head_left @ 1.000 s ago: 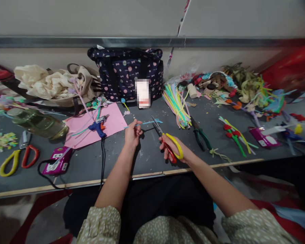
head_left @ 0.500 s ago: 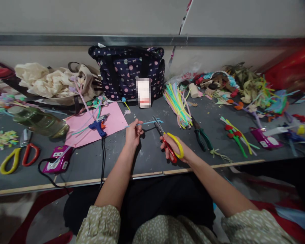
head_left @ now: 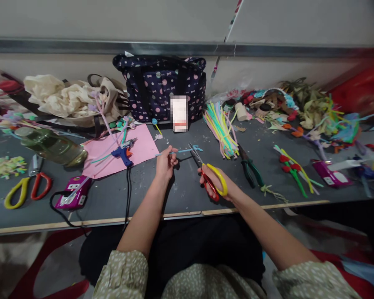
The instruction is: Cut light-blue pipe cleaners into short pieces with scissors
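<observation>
My left hand [head_left: 166,162] pinches a thin blue pipe cleaner [head_left: 187,150] over the middle of the table. Its far end, bent into a small shape, points right. In my right hand [head_left: 213,182] is a pair of scissors [head_left: 218,179] with one yellow and one red handle. The narrow blades are slightly parted and lie close to the bent end of the pipe cleaner; whether they touch it I cannot tell. Right of the blades lies a bundle of pastel pipe cleaners [head_left: 222,132], with green-handled pliers [head_left: 251,168] beside it.
A pink sheet [head_left: 143,143] at left carries a blue glue gun [head_left: 123,155]. Further left are a green bottle [head_left: 50,147], more scissors [head_left: 28,189] and a purple box [head_left: 74,193]. Behind stands a dark patterned bag [head_left: 162,91]. Red pipe-cleaner flowers [head_left: 289,164] lie right.
The whole view has shifted slightly, so things sit a little further right. Both hands keep nearly the same pose, with the pipe cleaner and scissors still held.
</observation>
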